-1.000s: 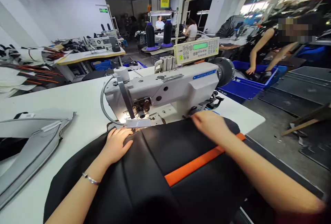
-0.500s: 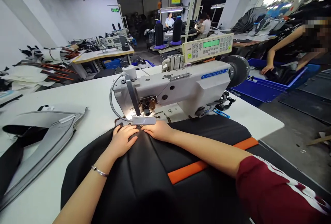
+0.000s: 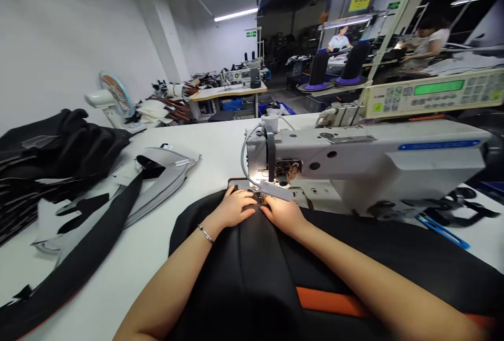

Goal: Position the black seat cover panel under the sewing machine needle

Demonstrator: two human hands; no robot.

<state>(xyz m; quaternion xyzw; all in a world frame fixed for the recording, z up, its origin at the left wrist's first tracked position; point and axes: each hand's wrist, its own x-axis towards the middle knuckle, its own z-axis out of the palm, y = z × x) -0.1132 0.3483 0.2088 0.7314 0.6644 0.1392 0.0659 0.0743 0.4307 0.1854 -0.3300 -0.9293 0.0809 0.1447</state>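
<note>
A large piece of black, leather-like fabric (image 3: 258, 257) with orange strips (image 3: 331, 301) drapes over the table under the head of a sewing machine (image 3: 362, 157). My left hand (image 3: 235, 208) lies on the fabric left of the lit needle area, its fingers stretched out and thumb apart. Just right of the needle, my right hand (image 3: 285, 216) has thumb and fingers closed on the fabric. A small grey lamp bar (image 3: 275, 190) hangs over that hand and partly covers its fingers. The needle tip itself is too small to make out.
Grey and black sewn pieces (image 3: 165, 188) lie on the white table (image 3: 151, 249) at left, near a heap of black pieces (image 3: 63, 146). A fan (image 3: 114, 94) stands behind. A blue-handled tool (image 3: 443, 230) lies at right. Two people work at the back.
The view has swung left, bringing the fan and black heap into sight, while the co-worker at right has left the frame. Both hands stay beside the needle on the black fabric.
</note>
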